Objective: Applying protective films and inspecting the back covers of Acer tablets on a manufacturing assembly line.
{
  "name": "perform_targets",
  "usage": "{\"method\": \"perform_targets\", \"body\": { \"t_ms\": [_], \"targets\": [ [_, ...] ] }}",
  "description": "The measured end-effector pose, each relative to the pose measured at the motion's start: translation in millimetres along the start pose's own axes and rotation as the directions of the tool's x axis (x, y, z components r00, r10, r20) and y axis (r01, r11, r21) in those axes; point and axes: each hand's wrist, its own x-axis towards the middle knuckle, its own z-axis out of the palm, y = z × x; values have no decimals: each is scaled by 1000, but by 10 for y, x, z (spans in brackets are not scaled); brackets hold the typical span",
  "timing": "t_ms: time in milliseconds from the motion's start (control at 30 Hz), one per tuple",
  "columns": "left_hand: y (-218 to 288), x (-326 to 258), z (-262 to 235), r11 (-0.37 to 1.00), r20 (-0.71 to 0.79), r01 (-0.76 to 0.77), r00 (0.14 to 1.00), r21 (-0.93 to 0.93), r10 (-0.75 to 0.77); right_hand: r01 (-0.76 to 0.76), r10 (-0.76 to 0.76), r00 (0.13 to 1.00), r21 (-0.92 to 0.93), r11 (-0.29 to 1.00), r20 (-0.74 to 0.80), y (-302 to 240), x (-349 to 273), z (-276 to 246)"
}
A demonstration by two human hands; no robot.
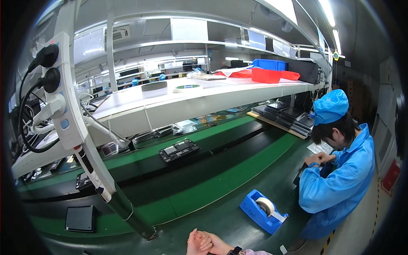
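At the bottom edge, my left hand [195, 244] and my right hand [218, 244] are clasped together over the near edge of the dark green bench [187, 221]. Their fingers are folded against each other, and no object shows between them. A dark watch [234, 250] circles my right wrist below a pale pink sleeve. To the right of my hands, the nearest thing is a blue tape dispenser [264, 212] with a roll of white tape.
A co-worker in a blue coat and cap [340, 170] bends over a dark device at right. Opened devices [179, 150] and a dark panel [80, 218] rest on the green conveyor. A post with a power strip [68, 97] rises at left. Device stacks [284, 112] stand farther back.
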Motion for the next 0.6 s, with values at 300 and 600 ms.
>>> {"method": "perform_targets", "body": {
  "t_ms": [300,600],
  "targets": [
    [-10,75,-57,996,127,-36,992,77,26,665,-623,699,-641,383,352,-595,-886,740],
    [49,186,-225,994,328,70,944,-88,-38,580,-462,-544,-84,-811,701,-663,-2578,1845]
  ]
}}
